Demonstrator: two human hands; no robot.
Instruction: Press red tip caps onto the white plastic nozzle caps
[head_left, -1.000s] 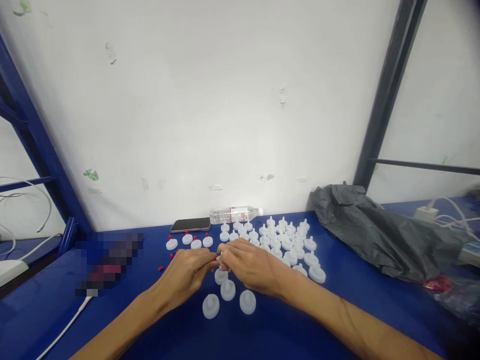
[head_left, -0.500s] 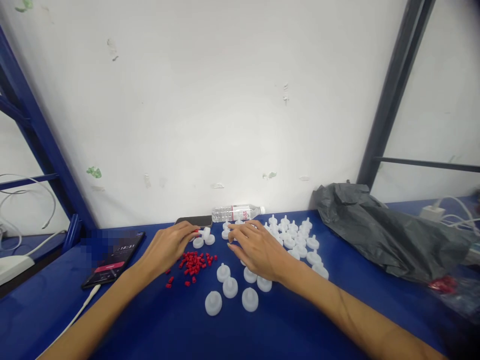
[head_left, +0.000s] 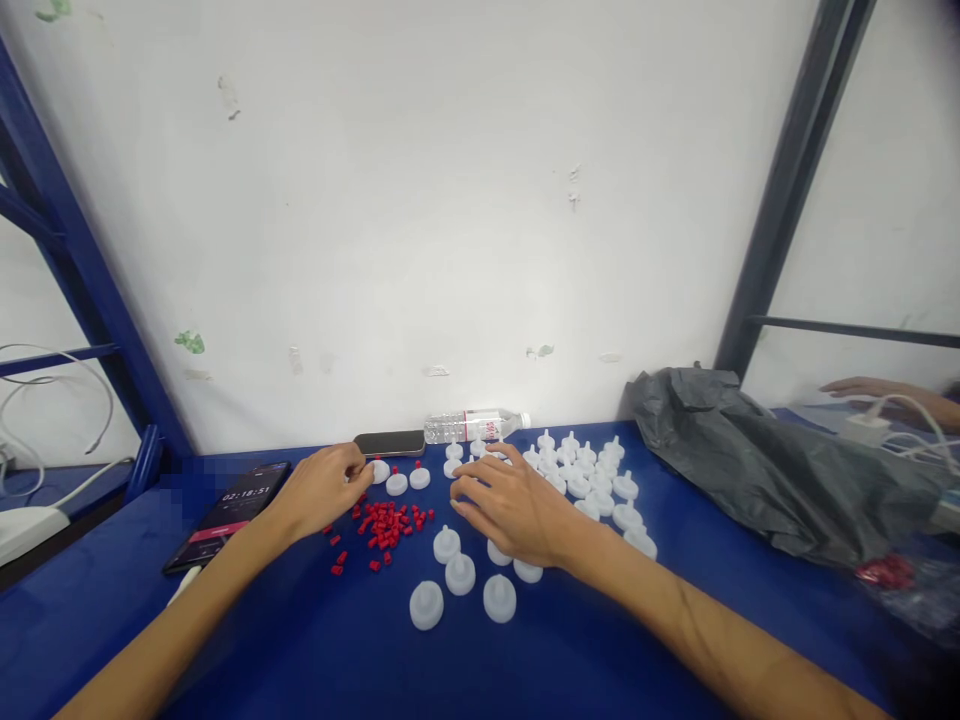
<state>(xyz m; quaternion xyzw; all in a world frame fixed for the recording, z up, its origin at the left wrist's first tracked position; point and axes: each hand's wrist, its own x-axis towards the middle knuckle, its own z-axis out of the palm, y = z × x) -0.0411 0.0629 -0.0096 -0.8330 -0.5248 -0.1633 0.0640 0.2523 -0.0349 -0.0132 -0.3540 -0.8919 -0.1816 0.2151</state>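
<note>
My left hand (head_left: pixel 322 492) has its fingers curled together beside a white nozzle cap with a red tip (head_left: pixel 380 470); what they hold, if anything, is hidden. Two more red-tipped white caps (head_left: pixel 397 484) stand just right of it. Small red tips (head_left: pixel 386 522) lie in a loose pile below and right of that hand. Over the white caps in the middle, my right hand (head_left: pixel 514 505) has its fingers bent and apart, with nothing seen in them. Plain white nozzle caps (head_left: pixel 596 480) crowd to its right, and several more (head_left: pixel 460 575) stand nearer to me.
A plastic bottle (head_left: pixel 480 425) and a dark phone (head_left: pixel 390 443) lie along the wall. On the left is a phone showing a timer (head_left: pixel 232 510), with a cable. A grey plastic bag (head_left: pixel 735 460) lies on the right; another person's hand (head_left: pixel 885 388) shows beyond it.
My left hand has drawn back to the left from the red-tipped caps, its fingers now curled in. My right hand has shifted slightly left. Another person's hand has appeared at the right edge.
</note>
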